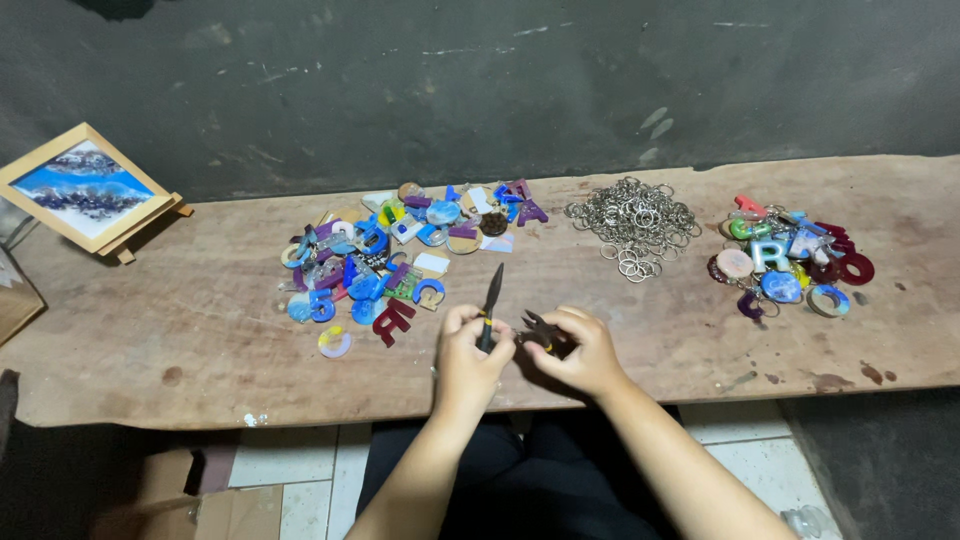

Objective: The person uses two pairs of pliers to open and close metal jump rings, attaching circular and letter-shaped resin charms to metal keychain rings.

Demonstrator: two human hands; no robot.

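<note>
Both hands are working at the near edge of the bench (200, 350). Left hand (468, 362) is gripping small pliers (491, 300), tip pointing away. Right hand (585, 352) is pinching a dark piece (537, 328), possibly a charm, hard to tell. Farther back are lying resin letters (390, 260), a heap of key rings (635, 222), more finished keychains (790, 262). Framed picture (85, 187) is standing far left.

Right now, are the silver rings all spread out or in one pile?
In one pile. The silver key rings lie heaped and tangled together on the wooden bench, with only a few loose at the pile's near edge.
</note>
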